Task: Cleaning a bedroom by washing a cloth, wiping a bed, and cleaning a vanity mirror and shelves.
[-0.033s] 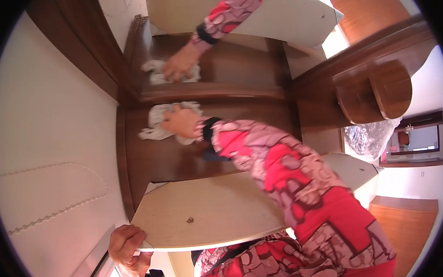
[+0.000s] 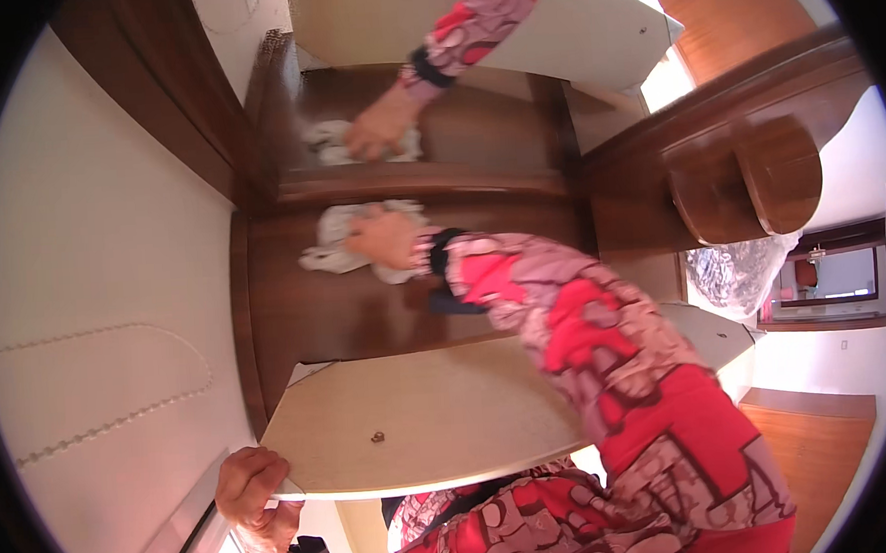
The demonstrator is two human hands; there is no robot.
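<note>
My right hand presses a crumpled white cloth onto a dark brown wooden surface, close to its back ledge. The fingers lie bent over the cloth and are slightly blurred. At the lower left, my left hand grips the near corner of a cream-coloured board, its fingers over the top edge and the thumb below. This board lies between me and the brown surface. Beyond the ledge a mirror reflects the right arm, the cloth and the board.
A white wall with a hanging bead chain borders the left side. On the right are dark rounded corner shelves and a clear plastic-wrapped bundle. Farther off stands an orange-brown wooden piece.
My right hand and the white cloth have slid a little to the right along the brown surface. The left hand stays on the board's corner.
</note>
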